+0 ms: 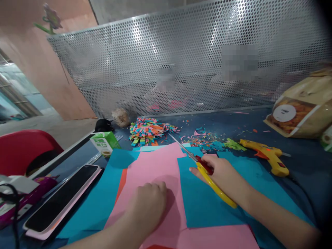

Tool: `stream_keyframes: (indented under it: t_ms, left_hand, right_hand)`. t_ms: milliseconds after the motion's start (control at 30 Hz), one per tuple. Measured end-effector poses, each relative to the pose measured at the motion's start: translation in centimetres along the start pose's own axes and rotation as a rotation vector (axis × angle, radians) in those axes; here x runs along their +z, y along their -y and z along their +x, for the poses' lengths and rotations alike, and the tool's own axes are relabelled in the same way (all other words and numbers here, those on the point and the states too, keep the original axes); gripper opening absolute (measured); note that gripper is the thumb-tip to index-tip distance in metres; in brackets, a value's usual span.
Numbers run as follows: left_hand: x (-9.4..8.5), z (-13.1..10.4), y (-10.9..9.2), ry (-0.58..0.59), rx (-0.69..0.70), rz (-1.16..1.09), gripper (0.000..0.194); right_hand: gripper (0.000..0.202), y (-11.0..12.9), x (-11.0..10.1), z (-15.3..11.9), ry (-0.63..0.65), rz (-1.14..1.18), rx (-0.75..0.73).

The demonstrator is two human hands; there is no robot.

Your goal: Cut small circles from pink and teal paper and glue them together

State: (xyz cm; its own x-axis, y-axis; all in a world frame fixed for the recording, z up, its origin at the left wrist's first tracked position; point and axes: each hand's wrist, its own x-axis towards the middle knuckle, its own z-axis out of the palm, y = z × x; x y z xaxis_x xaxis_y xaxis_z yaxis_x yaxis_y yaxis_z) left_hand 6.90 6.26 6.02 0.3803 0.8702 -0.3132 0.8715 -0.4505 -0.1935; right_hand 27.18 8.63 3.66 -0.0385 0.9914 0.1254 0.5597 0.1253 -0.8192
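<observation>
A pair of scissors [218, 189] with yellow and red handles is in my right hand [227, 174], its blades [181, 145] pointing up and left over the paper. My left hand [151, 199] is closed in a fist, knuckles up, on the pink paper [155, 164]; the inside of the fist is hidden. Beneath my right hand lies a blue sheet [207, 207], overlapping the pink. More blue paper [97, 199] spreads to the left, with an orange edge [121, 183] showing between the sheets.
Multicoloured paper strips [146, 129] are heaped behind, beside scattered scraps [204, 141]. A yellow glue gun [271, 155] and snack bag [303, 103] lie right; a phone [64, 197] and green carton [106, 142] left. A perforated metal screen [186, 45] stands behind, people beyond it.
</observation>
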Motion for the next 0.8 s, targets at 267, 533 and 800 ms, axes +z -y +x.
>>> stream_keyframes:
  t_ms: [267, 533, 800]
  left_hand:
    - [-1.4, 1.1, 1.0, -0.085, 0.063, -0.484, 0.021]
    - [-0.8, 1.3, 0.6, 0.014, 0.168, -1.78, 0.026]
    - [-1.0, 0.7, 1.6, -0.385, 0.179, -2.118, 0.024]
  right_hand:
    - [0.032, 0.2, 0.3, -0.2, 0.067, 0.142, 0.006]
    - [0.029, 0.6, 0.8, -0.8, 0.173, 0.349, 0.028]
    - [0.017, 0.1, 0.1, -1.8, 0.19, 0.113, -0.038]
